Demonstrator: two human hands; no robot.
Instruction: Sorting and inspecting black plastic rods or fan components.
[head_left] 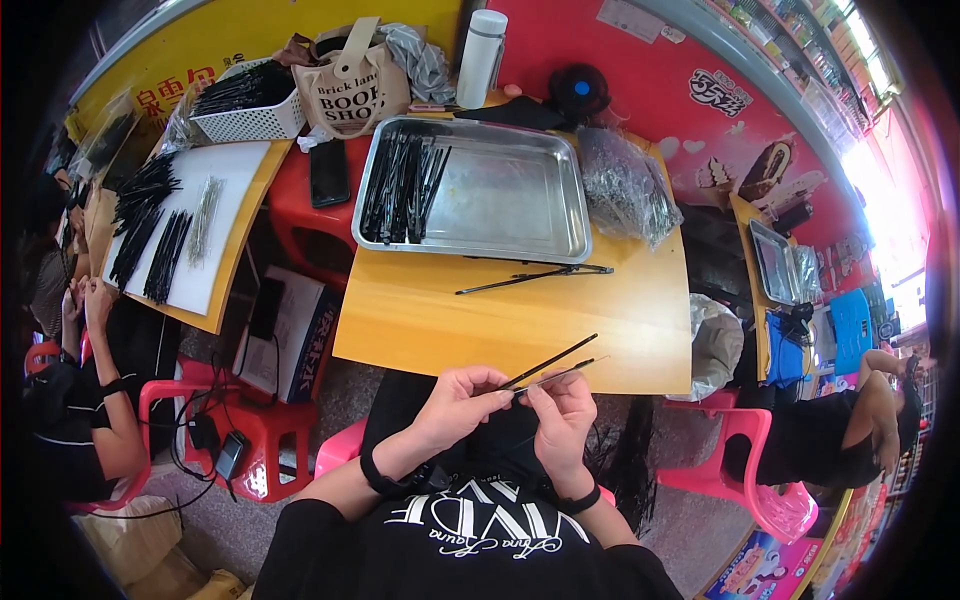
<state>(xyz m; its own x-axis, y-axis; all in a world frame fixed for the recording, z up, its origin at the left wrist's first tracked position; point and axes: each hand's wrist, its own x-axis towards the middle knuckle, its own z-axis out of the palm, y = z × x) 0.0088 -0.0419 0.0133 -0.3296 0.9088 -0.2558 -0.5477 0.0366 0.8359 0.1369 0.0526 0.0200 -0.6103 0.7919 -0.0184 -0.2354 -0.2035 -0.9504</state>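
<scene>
1. Head view: the left hand (pixel 462 408) pinches one black strip (pixel 553 361) between thumb and fingers. The right hand (pixel 562 412) pinches a second, thinner-looking strip (pixel 584 365). Both strips slant up and away over the table's near edge, close together; whether they touch at the fingertips is hard to tell.
2. A loosened pinch could drop either strip past the near edge, since the hands work right at that edge, above the lap.
3. Pulling or twisting hard where the fingertips meet might bend something so slender.
4. More strips (pixel 560 271) lie loose and crossed just off the tray's near edge; a sweeping sleeve or wrist could scatter them.
5. The metal tray (pixel 510 195) stands at the table's far left; black strips (pixel 400 190) fill its left part, the rest bare.
6. At the table's far right corner, a clear bag (pixel 630 185) holds a tangle of thin silvery pieces; tugged, it might spill.
7. Beyond the tray's far left corner, a white basket (pixel 262 124) is heaped with black pieces (pixel 240 88).
</scene>
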